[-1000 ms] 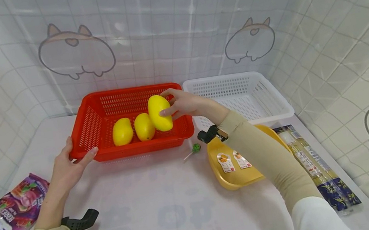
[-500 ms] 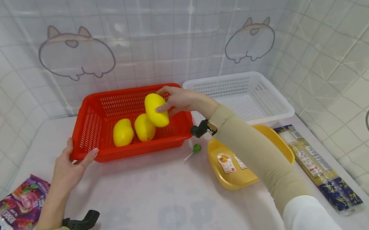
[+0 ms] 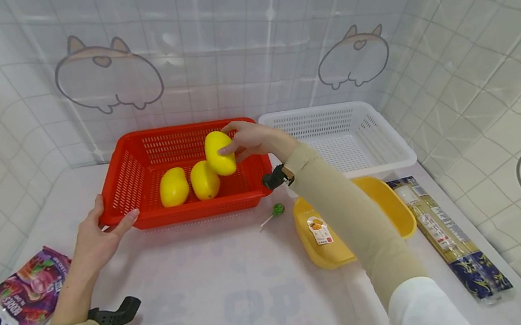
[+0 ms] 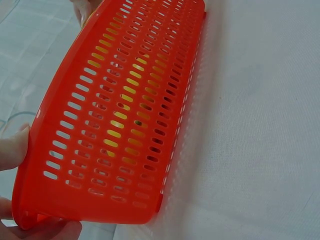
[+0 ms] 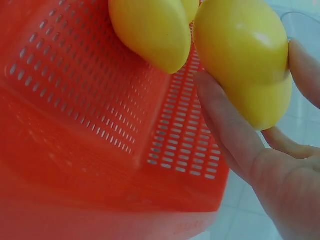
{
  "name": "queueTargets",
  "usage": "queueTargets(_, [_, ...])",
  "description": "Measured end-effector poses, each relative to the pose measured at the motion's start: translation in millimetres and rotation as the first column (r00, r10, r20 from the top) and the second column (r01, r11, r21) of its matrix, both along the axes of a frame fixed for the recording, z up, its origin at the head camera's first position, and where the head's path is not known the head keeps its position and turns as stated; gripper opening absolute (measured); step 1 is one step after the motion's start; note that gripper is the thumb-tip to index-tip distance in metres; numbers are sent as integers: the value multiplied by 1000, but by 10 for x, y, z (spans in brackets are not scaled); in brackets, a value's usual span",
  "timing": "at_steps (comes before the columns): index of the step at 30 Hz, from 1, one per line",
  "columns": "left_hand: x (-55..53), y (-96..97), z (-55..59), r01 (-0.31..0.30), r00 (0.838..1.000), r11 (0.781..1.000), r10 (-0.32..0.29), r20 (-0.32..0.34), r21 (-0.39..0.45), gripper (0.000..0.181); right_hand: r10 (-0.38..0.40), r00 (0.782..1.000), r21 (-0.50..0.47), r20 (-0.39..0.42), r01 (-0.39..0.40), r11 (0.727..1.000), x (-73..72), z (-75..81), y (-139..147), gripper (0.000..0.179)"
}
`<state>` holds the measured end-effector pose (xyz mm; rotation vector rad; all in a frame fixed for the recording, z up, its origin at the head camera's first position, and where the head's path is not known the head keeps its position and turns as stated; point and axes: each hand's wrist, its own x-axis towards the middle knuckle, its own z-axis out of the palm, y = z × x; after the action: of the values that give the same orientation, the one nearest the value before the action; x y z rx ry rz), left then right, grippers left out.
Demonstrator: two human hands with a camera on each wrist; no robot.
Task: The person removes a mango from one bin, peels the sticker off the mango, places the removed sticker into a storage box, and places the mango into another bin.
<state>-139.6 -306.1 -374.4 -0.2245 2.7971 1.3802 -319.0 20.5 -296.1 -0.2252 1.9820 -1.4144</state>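
Note:
A red slotted plastic basket [image 3: 201,209] stands against the back wall. My left hand [image 3: 94,243] grips its front left corner, thumb [image 4: 15,149] over the rim and fingers underneath. My right hand [image 3: 254,139] holds a yellow mango [image 3: 219,160] upright over the basket's right half, pinched between thumb and fingers. Two more mangoes, one in the middle [image 3: 174,187] and one just right of it [image 3: 205,181], lie inside the basket. From the right wrist view, the held mango [image 5: 245,60] appears close beside the others.
A white slotted basket [image 3: 345,174] stands right of the red one. In front are a yellow tray [image 3: 325,255], partly under my right sleeve, and a green lollipop [image 3: 277,209]. Long plastic packs [image 3: 445,235] lie far right; a purple FOX'S bag [image 3: 15,307] lies left.
My right hand and the mango have shifted slightly left and up over the basket. The right forearm has swung left. My left hand keeps its place.

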Motion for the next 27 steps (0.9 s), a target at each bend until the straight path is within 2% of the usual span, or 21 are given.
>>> queueTargets(11, [-1,-12,2,7,1000,1000,-7,-1,4,98,-44,998,35,50,42,998,-117,-74,-46,75])
queueTargets(27, [10,-2,8,7,1000,1000,-7,-9,9,99,-31,997,117,72,22,993,-219,-209,-35,72])
